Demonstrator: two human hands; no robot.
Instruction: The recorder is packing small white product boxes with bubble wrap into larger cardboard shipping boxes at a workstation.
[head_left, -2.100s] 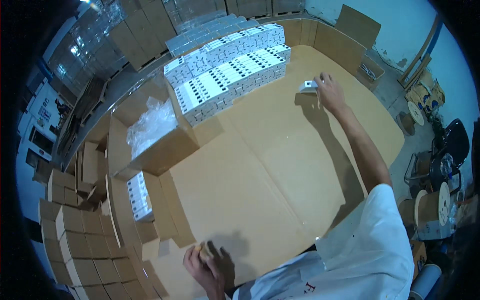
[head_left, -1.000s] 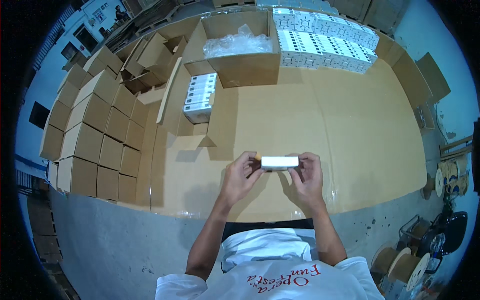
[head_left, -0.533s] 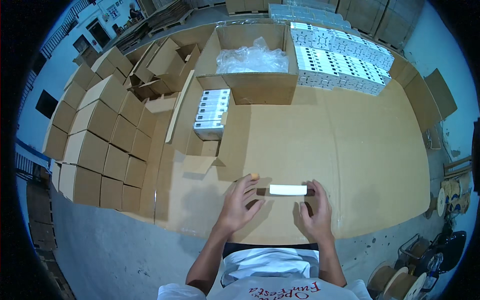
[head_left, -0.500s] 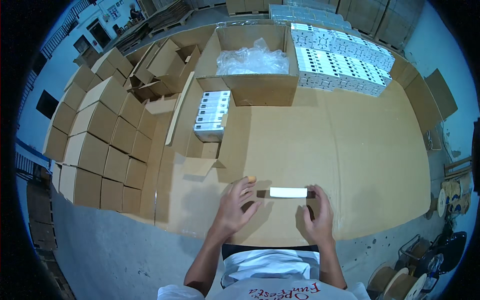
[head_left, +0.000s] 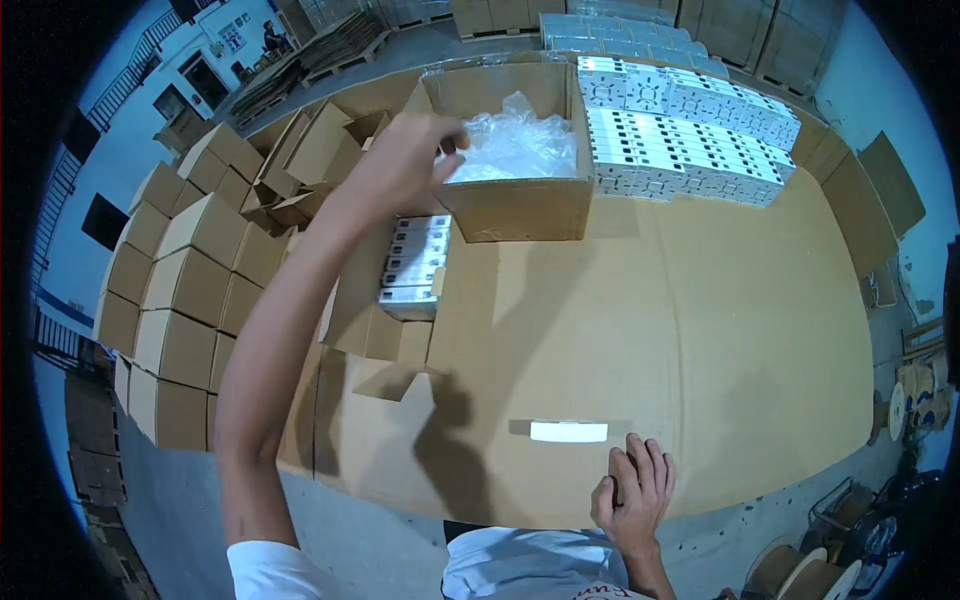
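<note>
My left hand [head_left: 405, 160] reaches far forward to the open cardboard box [head_left: 520, 205], its fingertips pinching the clear plastic bags [head_left: 515, 145] inside. A small white box [head_left: 568, 431] lies flat on the cardboard-covered table [head_left: 700, 330] near the front edge. My right hand [head_left: 635, 490] rests on the table just below that white box, fingers together, holding nothing.
An open carton with a row of white boxes [head_left: 410, 270] sits left of the big box. Stacks of white printed boxes [head_left: 690, 130] line the far side. Folded cardboard cartons [head_left: 190, 280] pile up at the left. Cable reels [head_left: 920, 385] stand at the right.
Both hands let go of the small white box, which now lies on the table. My left hand went up to the box of plastic bags; my right hand dropped back to the table edge.
</note>
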